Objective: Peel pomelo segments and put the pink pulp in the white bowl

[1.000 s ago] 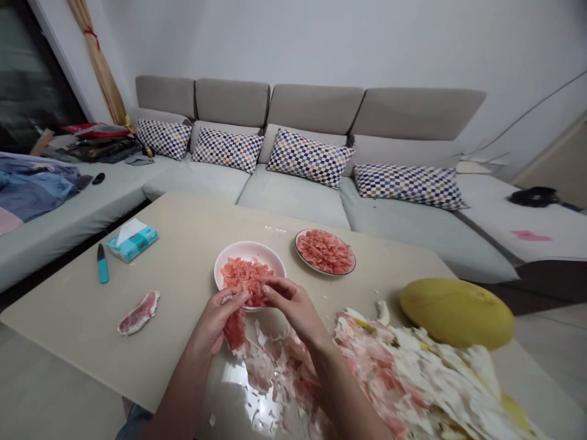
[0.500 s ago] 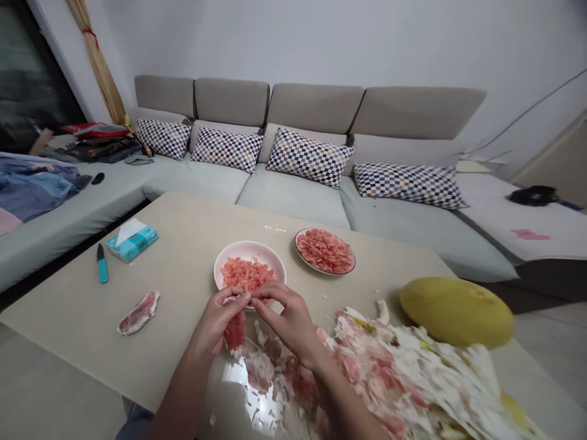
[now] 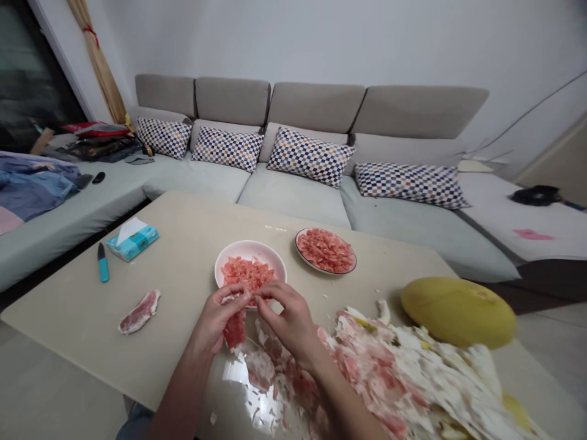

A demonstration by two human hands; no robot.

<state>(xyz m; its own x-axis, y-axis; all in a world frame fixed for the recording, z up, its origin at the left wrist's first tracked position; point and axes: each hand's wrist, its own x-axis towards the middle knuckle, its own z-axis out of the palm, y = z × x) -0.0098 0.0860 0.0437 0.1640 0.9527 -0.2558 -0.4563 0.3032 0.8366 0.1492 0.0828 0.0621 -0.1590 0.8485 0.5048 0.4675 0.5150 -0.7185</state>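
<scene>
My left hand (image 3: 215, 324) is closed round a red pomelo segment (image 3: 235, 330), held just in front of a pink bowl (image 3: 250, 252) heaped with torn red flesh. My right hand (image 3: 284, 315) pinches at the top of that same segment, fingertips meeting the left thumb near the bowl's near rim. A second plate of pomelo flesh (image 3: 325, 250) stands behind and to the right. Both hands hover over scraps of white and pink membrane (image 3: 275, 360) on the beige table (image 3: 183, 244).
A large heap of peel and pith (image 3: 413, 373) fills the table's right front, with a whole yellow pomelo (image 3: 458, 311) behind it. To the left lie a loose segment (image 3: 139, 311), a teal-handled knife (image 3: 101, 263) and a tissue pack (image 3: 132, 239). A grey sofa with checked cushions (image 3: 309, 157) runs behind.
My right hand drew back from over the bowl toward the segment and now pinches at its top; my left hand has kept its hold almost in place.
</scene>
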